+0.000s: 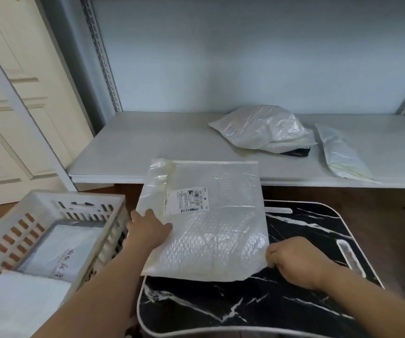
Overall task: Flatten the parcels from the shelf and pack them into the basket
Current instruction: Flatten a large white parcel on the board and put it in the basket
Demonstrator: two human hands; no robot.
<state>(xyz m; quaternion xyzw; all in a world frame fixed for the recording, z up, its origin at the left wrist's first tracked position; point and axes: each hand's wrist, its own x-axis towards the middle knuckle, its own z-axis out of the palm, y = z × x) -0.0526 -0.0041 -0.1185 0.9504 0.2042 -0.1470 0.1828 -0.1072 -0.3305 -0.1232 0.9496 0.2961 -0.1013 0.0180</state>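
Observation:
A flat white bubble-mailer parcel (208, 220) with a shipping label lies over the far left part of a black marble-patterned tray table (257, 306). My left hand (147, 228) grips its left edge, thumb on top. My right hand (291, 259) holds its near right corner with curled fingers. The white slotted basket (57, 211) stands to the left and holds flat white and grey parcels (57, 250). On the white shelf (147, 145) behind lie a puffy white parcel pile (262, 128) and a slim white parcel (340, 152).
A dark item (296, 152) peeks out under the parcel pile on the shelf. A cream panelled door (13, 93) stands at the left. Slotted metal shelf uprights (101, 52) rise at the shelf's back left and right. Brown floor shows under the shelf.

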